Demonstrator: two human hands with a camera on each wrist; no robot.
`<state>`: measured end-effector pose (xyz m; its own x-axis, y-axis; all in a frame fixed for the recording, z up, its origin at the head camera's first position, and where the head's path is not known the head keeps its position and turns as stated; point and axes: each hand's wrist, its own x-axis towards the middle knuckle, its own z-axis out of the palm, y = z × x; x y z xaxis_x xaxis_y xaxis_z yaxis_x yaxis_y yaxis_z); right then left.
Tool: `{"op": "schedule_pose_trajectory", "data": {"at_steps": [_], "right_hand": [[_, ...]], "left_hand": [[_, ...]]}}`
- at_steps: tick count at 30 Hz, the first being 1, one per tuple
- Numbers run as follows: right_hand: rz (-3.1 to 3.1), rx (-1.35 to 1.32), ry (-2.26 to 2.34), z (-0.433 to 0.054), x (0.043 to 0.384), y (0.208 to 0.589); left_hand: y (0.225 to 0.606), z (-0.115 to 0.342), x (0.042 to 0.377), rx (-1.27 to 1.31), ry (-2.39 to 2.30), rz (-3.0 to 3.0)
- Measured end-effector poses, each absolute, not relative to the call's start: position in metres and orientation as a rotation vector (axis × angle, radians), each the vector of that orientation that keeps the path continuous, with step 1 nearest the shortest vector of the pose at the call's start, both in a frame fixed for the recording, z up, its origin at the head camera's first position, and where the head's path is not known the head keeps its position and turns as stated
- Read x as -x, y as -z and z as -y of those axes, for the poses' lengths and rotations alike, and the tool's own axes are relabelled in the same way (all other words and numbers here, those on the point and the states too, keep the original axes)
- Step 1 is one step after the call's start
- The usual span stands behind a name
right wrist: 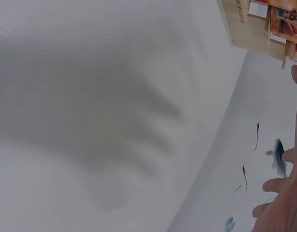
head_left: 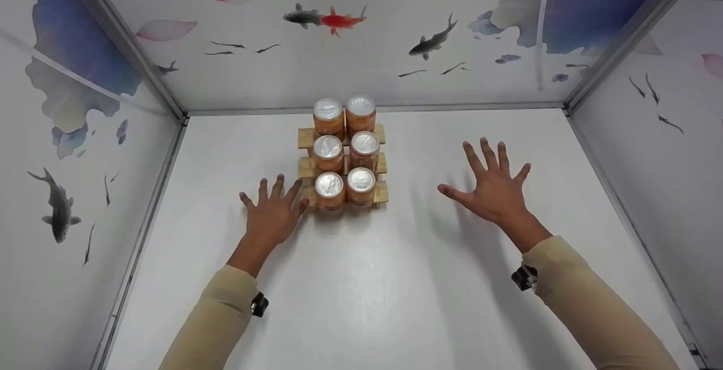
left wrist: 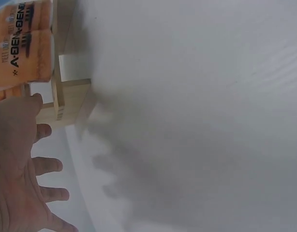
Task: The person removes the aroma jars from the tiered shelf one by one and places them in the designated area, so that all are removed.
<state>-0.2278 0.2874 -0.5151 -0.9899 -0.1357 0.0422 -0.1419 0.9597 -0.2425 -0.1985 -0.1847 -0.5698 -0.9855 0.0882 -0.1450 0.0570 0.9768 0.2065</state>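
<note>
Several orange cans [head_left: 329, 188] with silvery lids stand upright in two columns on a stepped wooden rack [head_left: 306, 168], toward the back of the white table. In the left wrist view a can [left wrist: 37, 55] shows black "A-BEN" lettering. My left hand [head_left: 273, 216] is spread beside the rack's front left corner, its thumb and index finger close to the lowest step. Off to the right of the rack, my right hand [head_left: 497, 194] hovers with fingers spread wide, casting a shadow on the table. Neither hand holds anything.
White panels enclose the white table [head_left: 361, 285] at the back and both sides. Printed fish [head_left: 432, 42], petals and blue patches decorate the back panel [head_left: 373, 82]. A small black device [head_left: 260, 304] sits at the left sleeve cuff, another [head_left: 524, 277] at the right.
</note>
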Motion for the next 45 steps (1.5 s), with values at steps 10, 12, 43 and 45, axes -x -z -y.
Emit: {"op": "schedule_pose_trajectory", "data": {"at_steps": [10, 12, 43, 45], "right_hand": [[3.083, -0.293, -0.417, -0.259, 0.229, 0.518], [3.075, -0.319, -0.433, -0.252, 0.230, 0.518], [3.058, -0.746, -0.699, -0.150, 0.220, 0.523], [3.052, -0.768, -0.712, -0.144, 0.219, 0.524]], "left_hand": [[0.580, 0.175, 0.202, -0.091, -0.331, -2.944], [0.581, 0.175, 0.203, -0.085, -0.347, -2.938], [0.586, 0.173, 0.205, -0.100, -0.322, -2.955], [0.587, 0.174, 0.204, -0.100, -0.318, -2.955]]}}
